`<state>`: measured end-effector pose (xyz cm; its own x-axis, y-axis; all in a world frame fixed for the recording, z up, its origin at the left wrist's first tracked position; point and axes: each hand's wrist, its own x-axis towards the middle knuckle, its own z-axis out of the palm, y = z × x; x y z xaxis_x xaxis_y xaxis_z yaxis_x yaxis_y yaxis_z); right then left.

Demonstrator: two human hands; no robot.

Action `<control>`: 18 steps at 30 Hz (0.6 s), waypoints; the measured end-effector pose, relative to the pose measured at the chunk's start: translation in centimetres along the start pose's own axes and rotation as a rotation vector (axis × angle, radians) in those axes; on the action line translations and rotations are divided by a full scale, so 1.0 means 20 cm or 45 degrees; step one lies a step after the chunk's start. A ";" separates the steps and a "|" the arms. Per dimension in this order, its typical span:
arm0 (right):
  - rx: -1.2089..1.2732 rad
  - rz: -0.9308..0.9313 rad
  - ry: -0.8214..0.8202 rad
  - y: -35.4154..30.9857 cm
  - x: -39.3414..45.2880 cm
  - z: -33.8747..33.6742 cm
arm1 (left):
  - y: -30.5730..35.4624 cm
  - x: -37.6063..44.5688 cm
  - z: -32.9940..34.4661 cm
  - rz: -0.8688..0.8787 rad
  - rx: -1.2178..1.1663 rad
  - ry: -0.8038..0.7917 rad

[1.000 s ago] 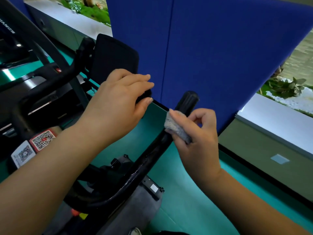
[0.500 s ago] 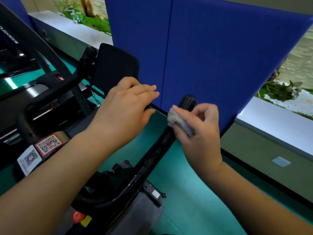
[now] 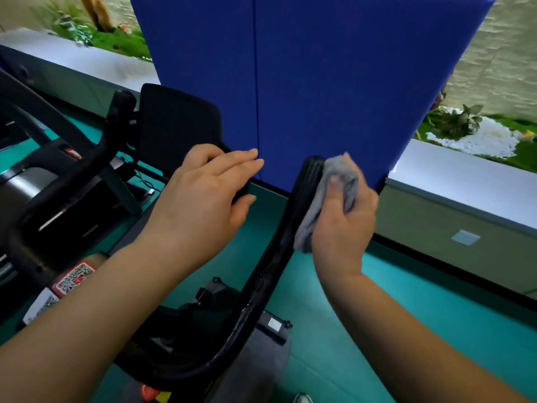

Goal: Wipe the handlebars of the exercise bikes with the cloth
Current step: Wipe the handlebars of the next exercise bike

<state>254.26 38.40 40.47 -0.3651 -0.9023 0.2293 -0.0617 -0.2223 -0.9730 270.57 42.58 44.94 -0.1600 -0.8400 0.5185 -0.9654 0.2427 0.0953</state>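
Blue partition point(image 3: 319, 82) stands upright just behind the bike, closing off the far side; a pale ledge point(image 3: 465, 181) runs past it on both sides, so the person works from the near side, reaching forward over the teal floor point(image 3: 436, 309).

Exercise bike point(image 3: 238, 359) below the arms, its dark screen point(image 3: 177, 126) tilted up at the far left of the frame. A second machine sits further left, with QR stickers point(image 3: 72, 276) on it.

Right handlebar point(image 3: 276, 257) rises in a curve from the bike's frame to a grip end just in front of the partition's bottom edge.

Left hand point(image 3: 203, 199) lies over the other black grip, fingers straight and close together, thumb under. Likely a brace to steady the bars while the other hand rubs.

Right hand point(image 3: 340, 225) holds the grey cloth point(image 3: 325, 196) bunched, thumb pinching it against curled fingers, and presses it to the outer side of the right handlebar near its top end. Bunching gives a thick pad to rub with.

Judgement: the upper grip is being wiped; the lower bar looks shiny, perhaps damp.
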 end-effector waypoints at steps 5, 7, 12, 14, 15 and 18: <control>0.323 0.395 -0.186 0.00 0.12 0.04 | 0.00 0.00 0.01 -0.023 0.012 0.004; 0.340 0.487 -0.223 0.06 0.00 0.02 | 0.01 -0.01 0.01 -0.031 0.011 0.009; 0.370 0.621 -0.361 0.06 -0.09 -0.02 | 0.01 0.01 0.01 -0.043 0.004 -0.002; 0.419 0.612 -0.342 0.01 0.01 0.00 | 0.01 0.01 0.01 -0.050 -0.001 -0.010; 0.417 0.629 -0.329 -0.02 0.06 0.01 | 0.01 0.01 0.01 -0.055 -0.003 -0.006; 0.330 0.730 -0.349 -0.02 0.08 0.02 | 0.01 0.01 0.02 -0.056 -0.012 0.008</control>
<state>254.10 36.99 41.27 -0.0233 -0.9571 -0.2887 0.3080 0.2679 -0.9129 270.22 42.29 44.65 -0.1159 -0.8469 0.5190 -0.9695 0.2101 0.1263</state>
